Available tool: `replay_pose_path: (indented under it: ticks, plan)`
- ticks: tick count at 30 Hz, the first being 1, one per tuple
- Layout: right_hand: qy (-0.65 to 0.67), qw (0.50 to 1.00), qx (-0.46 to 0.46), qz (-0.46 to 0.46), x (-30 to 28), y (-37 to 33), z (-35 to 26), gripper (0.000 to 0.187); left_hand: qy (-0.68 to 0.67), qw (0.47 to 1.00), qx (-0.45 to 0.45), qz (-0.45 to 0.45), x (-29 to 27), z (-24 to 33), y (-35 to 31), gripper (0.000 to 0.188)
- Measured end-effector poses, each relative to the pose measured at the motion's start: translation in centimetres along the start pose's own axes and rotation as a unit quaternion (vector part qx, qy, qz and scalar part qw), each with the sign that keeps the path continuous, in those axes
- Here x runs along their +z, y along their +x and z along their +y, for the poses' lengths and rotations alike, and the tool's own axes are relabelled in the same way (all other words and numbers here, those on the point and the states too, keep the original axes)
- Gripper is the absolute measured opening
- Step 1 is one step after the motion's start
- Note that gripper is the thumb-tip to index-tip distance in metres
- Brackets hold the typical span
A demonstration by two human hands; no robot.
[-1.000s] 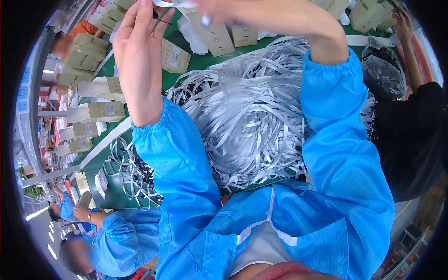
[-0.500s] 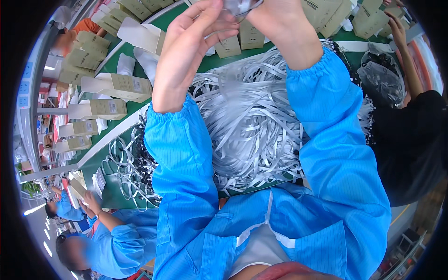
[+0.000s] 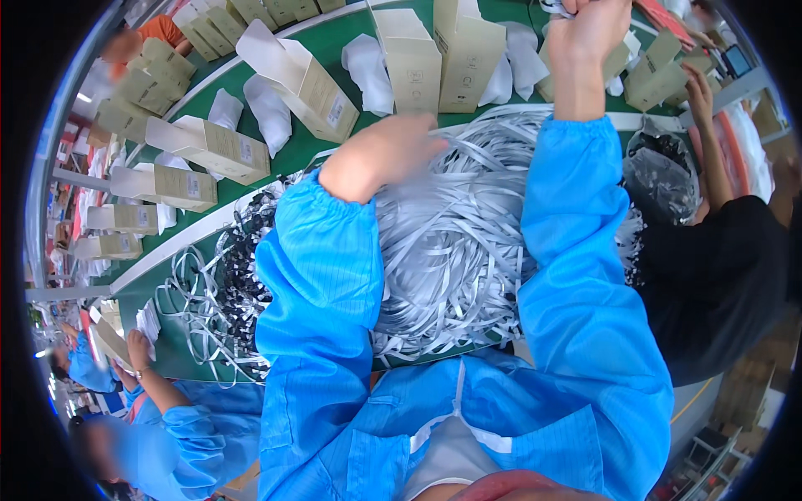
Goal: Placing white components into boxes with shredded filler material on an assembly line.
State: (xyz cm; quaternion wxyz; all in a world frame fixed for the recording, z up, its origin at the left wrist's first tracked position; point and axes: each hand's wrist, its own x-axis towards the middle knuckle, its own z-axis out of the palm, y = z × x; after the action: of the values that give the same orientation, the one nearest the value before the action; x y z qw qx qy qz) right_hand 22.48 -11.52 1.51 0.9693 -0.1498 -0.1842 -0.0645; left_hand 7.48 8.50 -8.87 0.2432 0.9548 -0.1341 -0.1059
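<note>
My left hand point(image 3: 386, 156) hovers over or touches the upper left of a large heap of flat grey-white straps point(image 3: 451, 242) with black ends. Motion smears its fingers, so their pose and any contact are unclear. At the top edge, to the right, my right hand point(image 3: 590, 37) is closed around something small and pale, mostly cut off by the frame. Just beyond the heap stand tan cardboard boxes point(image 3: 469, 71) with raised flaps. White wrapped bundles point(image 3: 368, 73) lie between them.
More open tan boxes point(image 3: 209, 149) line the green table point(image 3: 154, 309) at the left. A clear plastic bag with dark contents point(image 3: 664, 179) lies right of the heap, near a co-worker's arm point(image 3: 700, 100). Another co-worker point(image 3: 205, 434) in blue sits at the lower left.
My hands were together at the top around a clear, shiny thing. Now they are apart: the left has dropped toward the straps, the right has moved up and right. The view has shifted slightly.
</note>
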Motion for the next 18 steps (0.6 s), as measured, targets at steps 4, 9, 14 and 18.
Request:
replay_pose_path:
  ticks: [4,9,14,18]
  plan:
    - [-0.030,0.993,-0.102,-0.049,-2.8,0.9,4.1,0.029,0.015,0.996,-0.053,-0.069,-0.1,0.9,0.3,0.050]
    - [0.047,0.956,0.199,-0.211,-6.8,2.1,4.9,0.030,0.006,0.994,-0.059,-0.094,-0.4,1.5,0.2,0.051]
    - [-0.498,0.829,-0.002,-0.256,-6.7,3.4,2.9,0.032,0.007,0.992,-0.067,-0.102,-0.7,1.8,0.7,0.052]
    - [-0.461,0.875,0.125,-0.077,-2.4,0.4,2.6,0.032,0.007,0.992,-0.071,-0.101,-0.6,1.6,0.4,0.052]
